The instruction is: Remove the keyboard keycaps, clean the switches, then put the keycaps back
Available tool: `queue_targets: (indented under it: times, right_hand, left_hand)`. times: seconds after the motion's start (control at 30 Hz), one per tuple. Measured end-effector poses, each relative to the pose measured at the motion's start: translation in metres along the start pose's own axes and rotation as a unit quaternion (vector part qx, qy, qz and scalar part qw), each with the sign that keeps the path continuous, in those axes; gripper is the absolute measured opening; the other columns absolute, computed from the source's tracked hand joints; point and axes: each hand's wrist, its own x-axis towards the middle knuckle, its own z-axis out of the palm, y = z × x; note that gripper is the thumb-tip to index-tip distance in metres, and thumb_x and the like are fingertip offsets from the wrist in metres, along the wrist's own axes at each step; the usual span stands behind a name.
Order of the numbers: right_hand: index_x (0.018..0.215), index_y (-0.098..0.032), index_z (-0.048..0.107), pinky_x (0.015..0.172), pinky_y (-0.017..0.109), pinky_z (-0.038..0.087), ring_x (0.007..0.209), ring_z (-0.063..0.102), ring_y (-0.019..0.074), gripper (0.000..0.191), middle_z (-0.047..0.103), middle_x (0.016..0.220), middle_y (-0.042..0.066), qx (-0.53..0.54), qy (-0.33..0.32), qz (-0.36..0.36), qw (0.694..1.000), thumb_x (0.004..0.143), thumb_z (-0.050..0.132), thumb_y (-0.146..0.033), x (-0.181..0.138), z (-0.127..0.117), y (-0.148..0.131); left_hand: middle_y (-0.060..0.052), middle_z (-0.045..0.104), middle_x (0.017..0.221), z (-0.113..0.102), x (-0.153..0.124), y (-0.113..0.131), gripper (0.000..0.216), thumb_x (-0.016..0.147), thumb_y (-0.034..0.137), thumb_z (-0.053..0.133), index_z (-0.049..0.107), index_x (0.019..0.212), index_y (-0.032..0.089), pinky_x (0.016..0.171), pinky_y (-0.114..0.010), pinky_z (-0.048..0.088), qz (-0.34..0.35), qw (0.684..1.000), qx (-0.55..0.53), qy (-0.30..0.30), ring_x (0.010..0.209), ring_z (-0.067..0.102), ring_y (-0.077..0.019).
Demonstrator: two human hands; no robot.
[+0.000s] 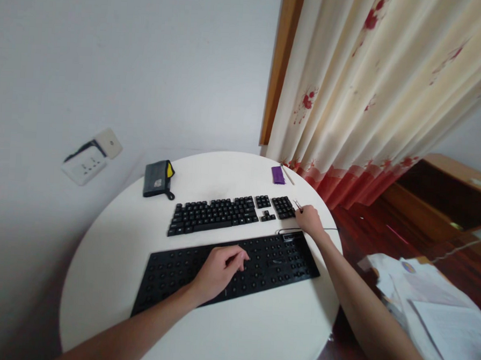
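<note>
Two black items lie on a round white table [111,259]. The nearer one is a flat keyboard base [276,262] without keycaps. Behind it sit rows of black keycaps [218,214] laid out in keyboard order. My left hand [219,270] rests on the base with its fingers curled, thumb and forefinger pinched together. My right hand [309,220] is at the right end of the keycap rows, closed on a thin metal tool [297,205].
A grey pouch with a yellow corner [158,179] lies at the back left of the table. A purple object [278,174] and a thin stick [287,174] lie at the back edge near a flowered curtain [369,101]. A wall socket [83,166] is at left, papers [431,303] at right.
</note>
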Motion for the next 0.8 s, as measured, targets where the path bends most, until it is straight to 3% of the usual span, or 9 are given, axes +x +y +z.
queue_targets:
  times: [0.23,0.37,0.43,0.53,0.63,0.8]
  right_hand:
    - [0.097,-0.011,0.072,0.073,0.028,0.044,0.086,0.068,0.0249,0.031,0.073,0.092,0.017,0.018,0.035,-0.015,0.999,0.09,0.049,-0.031,-0.002,-0.006,0.01]
    - [0.123,-0.005,0.06,0.08,0.028,0.046,0.092,0.066,0.0242,0.04,0.071,0.101,0.017,0.041,0.074,-0.046,0.995,0.088,0.049,-0.022,-0.001,-0.014,0.012]
    - [0.124,-0.002,0.059,0.084,0.028,0.045,0.096,0.065,0.0243,0.04,0.069,0.105,0.019,0.048,0.084,-0.069,0.993,0.087,0.046,-0.014,0.001,-0.015,0.01]
    - [0.118,-0.002,0.063,0.089,0.029,0.044,0.1,0.063,0.025,0.039,0.067,0.108,0.022,0.048,0.088,-0.104,0.99,0.086,0.043,-0.008,0.002,-0.013,0.007]
    - [0.119,-0.002,0.064,0.091,0.03,0.044,0.1,0.062,0.0262,0.038,0.066,0.107,0.022,0.037,0.091,-0.12,0.988,0.087,0.044,-0.008,0.004,-0.011,0.009]
    - [0.111,0.003,0.068,0.089,0.034,0.045,0.104,0.062,0.0324,0.037,0.067,0.1,0.027,0.008,0.096,-0.095,0.991,0.081,0.05,-0.006,0.019,-0.005,0.025]
  left_hand:
    - [-0.002,0.069,0.075,-0.005,-0.007,0.012,0.03,0.099,0.033,0.046,0.07,0.088,0.017,0.068,-0.025,0.048,0.047,0.999,0.019,0.019,0.07,0.063,-0.0151]
    - [-0.005,0.071,0.11,-0.038,-0.005,0.025,0.027,0.099,0.033,0.046,0.067,0.111,0.022,0.095,-0.032,0.049,0.079,0.992,0.081,0.051,0.104,0.064,-0.0185]
    - [-0.006,0.065,0.127,-0.063,-0.003,0.02,0.031,0.099,0.034,0.045,0.062,0.123,0.023,0.107,-0.037,0.043,0.069,0.983,0.142,0.095,0.12,0.058,-0.0206]
    - [-0.008,0.056,0.14,-0.105,-0.005,-0.01,0.042,0.098,0.037,0.044,0.053,0.135,0.022,0.116,-0.043,0.035,0.033,0.957,0.241,0.155,0.131,0.05,-0.023]
    - [-0.013,0.053,0.142,-0.139,-0.018,-0.058,0.048,0.095,0.039,0.042,0.051,0.136,0.016,0.116,-0.048,0.034,-0.005,0.929,0.316,0.193,0.133,0.048,-0.0265]
    - [-0.017,0.06,0.133,-0.159,-0.045,-0.121,0.049,0.091,0.043,0.039,0.058,0.124,0.012,0.112,-0.051,0.04,-0.079,0.906,0.362,0.204,0.128,0.054,-0.0302]
